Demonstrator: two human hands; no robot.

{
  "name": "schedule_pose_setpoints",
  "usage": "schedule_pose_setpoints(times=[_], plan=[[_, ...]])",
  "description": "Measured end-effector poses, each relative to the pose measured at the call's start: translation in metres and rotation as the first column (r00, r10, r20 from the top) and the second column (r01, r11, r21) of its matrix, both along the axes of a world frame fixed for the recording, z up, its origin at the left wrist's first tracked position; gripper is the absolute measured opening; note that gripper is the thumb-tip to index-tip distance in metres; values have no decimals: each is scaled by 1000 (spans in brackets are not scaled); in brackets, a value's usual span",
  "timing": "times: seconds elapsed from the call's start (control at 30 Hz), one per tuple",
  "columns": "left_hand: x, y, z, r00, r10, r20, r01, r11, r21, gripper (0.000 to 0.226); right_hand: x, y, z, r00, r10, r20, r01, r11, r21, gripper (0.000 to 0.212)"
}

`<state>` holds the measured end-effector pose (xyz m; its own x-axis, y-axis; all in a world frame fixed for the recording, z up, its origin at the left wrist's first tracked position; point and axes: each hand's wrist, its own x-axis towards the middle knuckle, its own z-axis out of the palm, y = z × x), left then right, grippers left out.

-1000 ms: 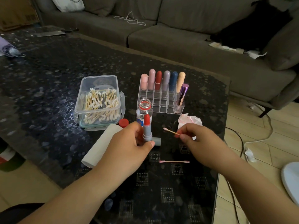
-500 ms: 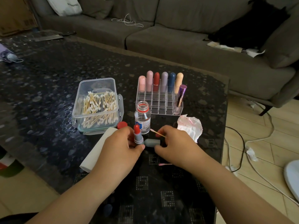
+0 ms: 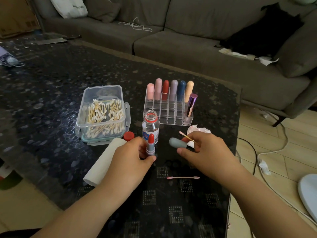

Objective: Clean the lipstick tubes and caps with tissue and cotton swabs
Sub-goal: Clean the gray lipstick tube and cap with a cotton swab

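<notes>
Gripping an open red lipstick (image 3: 151, 145), left hand (image 3: 130, 162), right hand (image 3: 205, 152) fingers pinching grey cap (image 3: 177, 143) and swab (image 3: 187, 136), bottle label (image 3: 149, 134) unreadable.

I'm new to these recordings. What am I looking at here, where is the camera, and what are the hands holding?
There is no machine: a person works with bare hands, filmed by a camera worn on their head, looking down at a dark table. The left hand holds an open lipstick upright. The right hand holds its grey cap and a cotton swab. On the table are a box of swabs, a clear rack of capped lipsticks, an open small bottle with its red lid beside it, a tissue roll, a crumpled tissue and a used swab.
</notes>
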<state>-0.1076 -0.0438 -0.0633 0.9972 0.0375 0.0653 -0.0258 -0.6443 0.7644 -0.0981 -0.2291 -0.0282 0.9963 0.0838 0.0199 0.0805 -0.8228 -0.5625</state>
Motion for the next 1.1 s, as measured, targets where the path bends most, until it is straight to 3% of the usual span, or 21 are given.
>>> schedule_pose_setpoints(times=[0.5,0.67,0.8,0.93,1.0,1.1], plan=[[-3,-5,2,1000,15,9,-16,996,85,36,-15,-5,15,1000,-1,19,-1,997,78,15],[-2,-4,2,1000,-3,-3,3,997,76,29,-16,-2,20,1000,-1,-23,4,994,105,14],[-5,-2,-2,976,52,213,-67,995,67,56,-16,-1,22,999,-1,-36,6,989,146,14],[-22,2,20,875,79,477,-57,997,-60,42,-19,-2,26,999,48,-18,-43,974,224,13],[-36,4,33,894,31,448,29,991,-127,31,-22,-2,30,995,102,12,-102,960,262,15],[-48,3,46,983,-50,176,105,941,-321,37,-31,6,37,971,235,42,-237,925,296,14]])
